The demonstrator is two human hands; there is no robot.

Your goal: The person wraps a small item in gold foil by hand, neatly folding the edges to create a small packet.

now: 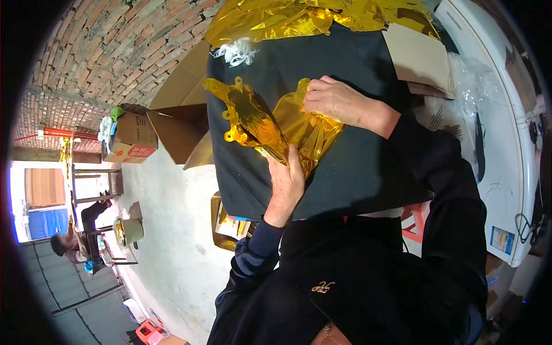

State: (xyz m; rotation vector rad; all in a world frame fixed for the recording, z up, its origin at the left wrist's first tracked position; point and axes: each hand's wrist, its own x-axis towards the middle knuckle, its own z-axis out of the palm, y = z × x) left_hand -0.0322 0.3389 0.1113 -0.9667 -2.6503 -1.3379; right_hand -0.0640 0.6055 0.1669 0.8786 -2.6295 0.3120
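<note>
A flat gold foil balloon (253, 118) with small holed tabs along its left edge lies across the black-covered table (368, 172). My left hand (286, 181) pinches its lower part, thumb on top and the other fingers tucked underneath. Higher up on the right, my right hand (339, 102) is closed on the balloon's upper right portion, fingers curled into the crumpled foil. Between the two hands the foil folds into a V and shines with creases. A bundle of white strings (237, 53) rests near the table's far left corner.
More gold foil (287, 20) is heaped along the far edge. Cardboard pieces (418, 57) and clear plastic (474, 77) lie at the right, beside a white appliance (494, 115). An open carton (181, 135) stands to the left. Another person (75, 244) sits farther off.
</note>
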